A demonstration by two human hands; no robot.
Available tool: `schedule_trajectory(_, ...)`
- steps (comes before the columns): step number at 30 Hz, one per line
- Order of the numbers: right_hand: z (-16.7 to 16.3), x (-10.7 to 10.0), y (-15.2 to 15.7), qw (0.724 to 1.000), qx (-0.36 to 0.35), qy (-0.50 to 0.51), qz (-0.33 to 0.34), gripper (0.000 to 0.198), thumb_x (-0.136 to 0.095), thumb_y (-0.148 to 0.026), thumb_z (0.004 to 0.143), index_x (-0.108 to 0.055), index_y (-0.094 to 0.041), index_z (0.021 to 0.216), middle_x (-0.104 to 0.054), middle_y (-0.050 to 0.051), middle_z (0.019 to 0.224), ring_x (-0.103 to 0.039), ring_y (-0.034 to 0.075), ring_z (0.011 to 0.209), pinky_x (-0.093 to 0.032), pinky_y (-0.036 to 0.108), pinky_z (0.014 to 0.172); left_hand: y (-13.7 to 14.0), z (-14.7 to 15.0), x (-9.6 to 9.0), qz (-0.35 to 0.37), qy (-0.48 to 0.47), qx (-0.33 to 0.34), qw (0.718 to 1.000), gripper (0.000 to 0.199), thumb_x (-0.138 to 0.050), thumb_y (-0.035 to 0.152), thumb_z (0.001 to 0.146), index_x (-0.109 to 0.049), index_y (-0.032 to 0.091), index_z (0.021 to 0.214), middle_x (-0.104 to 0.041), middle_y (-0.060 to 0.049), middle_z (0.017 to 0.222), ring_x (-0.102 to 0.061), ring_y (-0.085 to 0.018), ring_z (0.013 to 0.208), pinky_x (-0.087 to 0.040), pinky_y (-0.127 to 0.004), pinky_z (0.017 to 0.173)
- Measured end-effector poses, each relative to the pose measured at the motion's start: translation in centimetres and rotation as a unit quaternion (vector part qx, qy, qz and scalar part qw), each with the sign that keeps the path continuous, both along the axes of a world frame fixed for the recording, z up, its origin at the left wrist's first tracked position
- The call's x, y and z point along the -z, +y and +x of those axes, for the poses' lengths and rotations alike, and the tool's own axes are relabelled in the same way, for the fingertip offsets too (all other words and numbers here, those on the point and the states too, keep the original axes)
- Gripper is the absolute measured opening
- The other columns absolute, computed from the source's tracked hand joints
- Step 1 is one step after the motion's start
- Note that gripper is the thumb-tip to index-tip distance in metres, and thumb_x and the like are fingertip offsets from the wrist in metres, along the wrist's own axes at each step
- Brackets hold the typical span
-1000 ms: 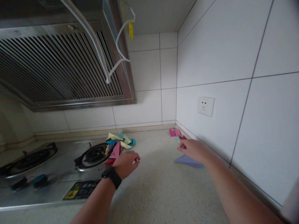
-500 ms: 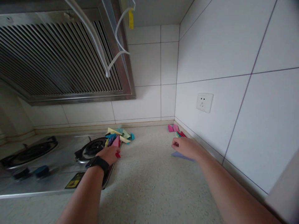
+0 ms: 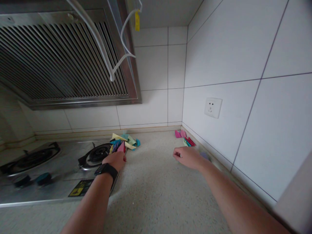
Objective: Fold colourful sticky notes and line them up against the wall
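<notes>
My left hand (image 3: 115, 160), with a black watch (image 3: 106, 170) at its wrist, is closed at the right edge of the stove. Its fingertips curl under, so what they hold, if anything, is hidden. Just beyond it lies a pile of folded coloured papers (image 3: 129, 143) in yellow, teal, pink and purple. Over the counter on the right, my right hand (image 3: 186, 156) has its fingers curled in, with nothing visible in them. A blurred purple paper (image 3: 205, 156) shows behind that wrist, close to the wall. Beyond are red and green folded papers (image 3: 188, 141) and pink ones (image 3: 180, 133).
The gas stove (image 3: 56, 188) has two burners and knobs on the left. A range hood (image 3: 73, 105) with a hanging white cable (image 3: 123, 34) is overhead. A tiled wall with a socket (image 3: 213, 107) borders the speckled counter (image 3: 156, 198) on the right.
My right hand has moved slightly left, and the purple paper that lay under it is now right of it by the wall. The red paper at my left fingers is now out of sight.
</notes>
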State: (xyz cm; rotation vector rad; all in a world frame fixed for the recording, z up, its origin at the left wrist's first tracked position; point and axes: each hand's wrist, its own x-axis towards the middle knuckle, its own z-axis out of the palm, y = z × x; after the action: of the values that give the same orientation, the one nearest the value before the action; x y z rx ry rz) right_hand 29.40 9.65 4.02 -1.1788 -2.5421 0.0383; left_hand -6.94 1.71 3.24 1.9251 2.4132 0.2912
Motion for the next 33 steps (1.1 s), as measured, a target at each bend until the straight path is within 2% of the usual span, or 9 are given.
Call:
schedule_trajectory(2, -0.4, 0.1, -0.3, 1.0, -0.008, 0.004, -0.006, 0.017, -0.053, -0.029, 0.084, -0.068, -0.022, 0.083, -0.07, 0.003, 0.076, -0.061, 0.016, 0.07, -0.029, 0.025, 0.058, 0.0, 0.7, -0.4, 0.02, 0.0, 0.019, 1.0, 0.017, -0.058, 0.02, 0.073, -0.071, 0.023, 0.084, -0.07, -0.008, 0.094, -0.063, -0.025, 0.092, -0.044, -0.031, 0.076)
schedule_trajectory(4, -0.9, 0.2, -0.7, 1.0, -0.021, 0.018, -0.012, 0.017, -0.053, -0.029, 0.084, -0.068, -0.021, 0.083, -0.069, 0.004, 0.076, -0.06, 0.016, 0.069, -0.031, 0.025, 0.059, -0.2, 2.0, -0.9, 0.079, -0.007, 0.056, 0.995, 0.019, -0.054, 0.022, 0.078, -0.069, 0.022, 0.089, -0.069, -0.008, 0.095, -0.063, -0.023, 0.09, -0.043, -0.031, 0.075)
schedule_trajectory(8, -2.3, 0.4, -1.6, 0.993, -0.068, 0.084, -0.048, 0.016, -0.053, -0.03, 0.086, -0.066, -0.022, 0.087, -0.069, 0.002, 0.077, -0.059, 0.014, 0.067, -0.034, 0.024, 0.06, -0.8, 5.6, -1.7, 0.218, -0.1, 0.182, 0.954, 0.017, -0.052, 0.028, 0.085, -0.066, 0.021, 0.092, -0.068, -0.004, 0.088, -0.06, -0.015, 0.071, -0.044, -0.027, 0.071)
schedule_trajectory(12, -3.4, 1.0, -2.3, 0.971, -0.116, 0.165, -0.127, 0.024, -0.057, -0.031, 0.084, -0.057, -0.023, 0.107, -0.068, 0.001, 0.08, -0.058, 0.012, 0.065, -0.036, 0.022, 0.059, -1.2, 8.6, -1.1, 0.228, -0.239, 0.269, 0.905, 0.016, -0.052, 0.028, 0.087, -0.066, 0.02, 0.091, -0.067, -0.003, 0.086, -0.06, -0.013, 0.07, -0.045, -0.021, 0.06)
schedule_trajectory(17, -3.7, 1.4, -2.4, 0.932, -0.133, 0.223, -0.252, 0.04, -0.053, -0.035, 0.088, -0.041, -0.023, 0.124, -0.067, 0.002, 0.084, -0.059, 0.012, 0.066, -0.04, 0.023, 0.06, -1.5, 10.0, -0.1, 0.197, -0.328, 0.295, 0.875, 0.013, -0.056, 0.027, 0.085, -0.066, 0.018, 0.089, -0.069, -0.003, 0.083, -0.062, -0.013, 0.073, -0.048, -0.021, 0.062)
schedule_trajectory(21, -3.5, 1.2, -2.5, 0.959, -0.12, 0.179, -0.183, 0.04, -0.061, -0.036, 0.083, -0.05, -0.023, 0.119, -0.061, 0.002, 0.093, -0.053, 0.01, 0.066, -0.038, 0.022, 0.059, -1.4, 10.6, 0.3, 0.17, -0.425, 0.271, 0.847, 0.018, -0.056, 0.03, 0.086, -0.062, 0.015, 0.093, -0.069, -0.006, 0.083, -0.063, -0.014, 0.07, -0.05, -0.023, 0.06)
schedule_trajectory(26, -3.5, 0.4, -2.7, 0.975, -0.157, 0.151, -0.046, 0.017, -0.059, -0.031, 0.085, -0.064, -0.019, 0.095, -0.058, 0.004, 0.093, -0.051, 0.011, 0.07, -0.039, 0.023, 0.065, -1.2, 11.0, 0.8, 0.133, -0.5, 0.26, 0.816, 0.022, -0.056, 0.035, 0.086, -0.058, 0.014, 0.091, -0.067, -0.008, 0.081, -0.066, -0.018, 0.077, -0.052, -0.025, 0.059)
schedule_trajectory(29, -3.6, 0.2, -2.9, 0.977, -0.173, 0.128, -0.012, 0.014, -0.056, -0.028, 0.088, -0.065, -0.018, 0.09, -0.061, 0.004, 0.087, -0.054, 0.013, 0.074, -0.039, 0.024, 0.069, -1.2, 11.1, 0.9, 0.124, -0.485, 0.261, 0.825, 0.023, -0.058, 0.035, 0.084, -0.058, 0.015, 0.094, -0.066, -0.006, 0.081, -0.064, -0.017, 0.074, -0.052, -0.024, 0.056)
schedule_trajectory(33, -3.8, 0.2, -3.2, 0.982, -0.167, 0.09, -0.011, 0.014, -0.055, -0.028, 0.088, -0.066, -0.02, 0.091, -0.064, 0.003, 0.082, -0.055, 0.013, 0.072, -0.038, 0.023, 0.068, -1.5, 11.5, 0.7, 0.12, -0.405, 0.283, 0.861, 0.024, -0.058, 0.033, 0.084, -0.063, 0.018, 0.102, -0.068, -0.005, 0.091, -0.062, -0.014, 0.073, -0.048, -0.021, 0.056)
